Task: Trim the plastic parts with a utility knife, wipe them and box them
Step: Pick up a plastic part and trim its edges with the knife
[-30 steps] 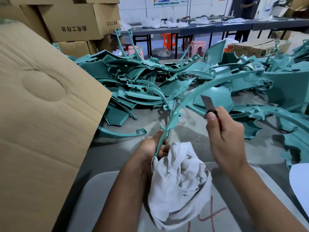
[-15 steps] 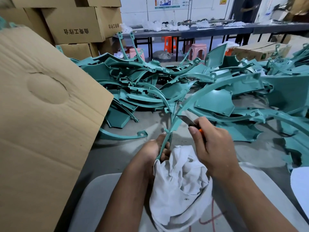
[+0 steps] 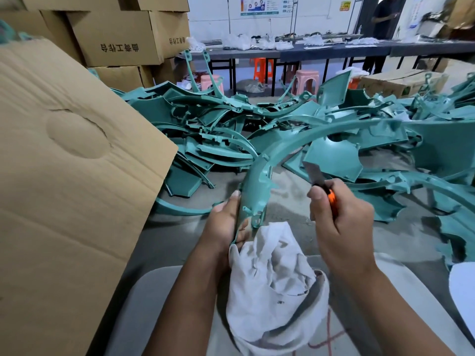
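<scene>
My left hand [image 3: 223, 222] grips the near end of a long curved teal plastic part [image 3: 259, 173] that arches up and away to the right. A white rag [image 3: 272, 278] hangs from the same hand, under the part. My right hand [image 3: 339, 219] grips an orange utility knife [image 3: 322, 185]. Its blade points up and to the left, a short way right of the part and not touching it.
A pile of teal plastic parts [image 3: 210, 134] covers the floor ahead and to the right. A large cardboard box flap [image 3: 69, 176] fills the left side. Stacked cartons [image 3: 115, 34] stand behind it. A grey surface [image 3: 159, 304] lies below my arms. Tables and stools stand far back.
The part has turned in my left hand, and its inner face with small tabs shows. My right hand has drawn the knife off the part to the right, blade raised.
</scene>
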Demonstrator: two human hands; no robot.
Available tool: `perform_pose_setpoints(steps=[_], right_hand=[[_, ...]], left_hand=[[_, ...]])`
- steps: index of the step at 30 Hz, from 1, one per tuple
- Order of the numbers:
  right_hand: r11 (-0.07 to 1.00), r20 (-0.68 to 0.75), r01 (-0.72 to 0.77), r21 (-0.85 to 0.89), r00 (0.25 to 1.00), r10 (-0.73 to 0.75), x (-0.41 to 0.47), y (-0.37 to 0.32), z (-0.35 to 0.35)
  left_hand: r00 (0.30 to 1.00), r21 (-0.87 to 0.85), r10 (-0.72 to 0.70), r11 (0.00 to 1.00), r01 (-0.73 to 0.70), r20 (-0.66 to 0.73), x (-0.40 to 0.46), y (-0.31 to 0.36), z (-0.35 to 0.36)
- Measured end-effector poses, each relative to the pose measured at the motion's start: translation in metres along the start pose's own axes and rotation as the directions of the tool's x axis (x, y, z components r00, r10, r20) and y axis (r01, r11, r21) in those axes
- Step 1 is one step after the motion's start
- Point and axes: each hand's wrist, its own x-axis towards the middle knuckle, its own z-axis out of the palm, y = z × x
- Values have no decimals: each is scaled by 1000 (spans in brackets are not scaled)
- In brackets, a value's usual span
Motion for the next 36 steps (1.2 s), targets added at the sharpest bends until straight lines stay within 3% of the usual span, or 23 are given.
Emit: perform_pose_setpoints(steps=[4,6,11,15,18,23,27,36], right_hand=[[993,185,112,-40,977,-102,-1,-5,5],[992,240,114,-59,966,-97,1,-3,6],[982,246,190,-21,952,-179,1,1,0],[965,133,122,-233,987,-93,4,7,-1],[947,95,100,-304,993,-74,1,5,4],[987,175,85,-138,983,-61,2,-1,11],[993,225,117,17,967,-118,5,-4,2],[989,269,141,-42,955,-125,2,-3,2]], left_hand=[[982,319,179,936,-150,-62,4,-8,0],[972,393,218,904,-166,-91,5,-9,1],[999,291,-17,957,8,27,-1,-8,0],[992,304,-109,949,86,58,-2,-6,0],[977,223,-202,958,182,66,0,-5,0],[955,40,-252,968,249,155,-7,-1,0],[947,33,-261,965,260,187,-8,-3,-1],[913,-6,-350,933,359,210,-7,-3,-3]])
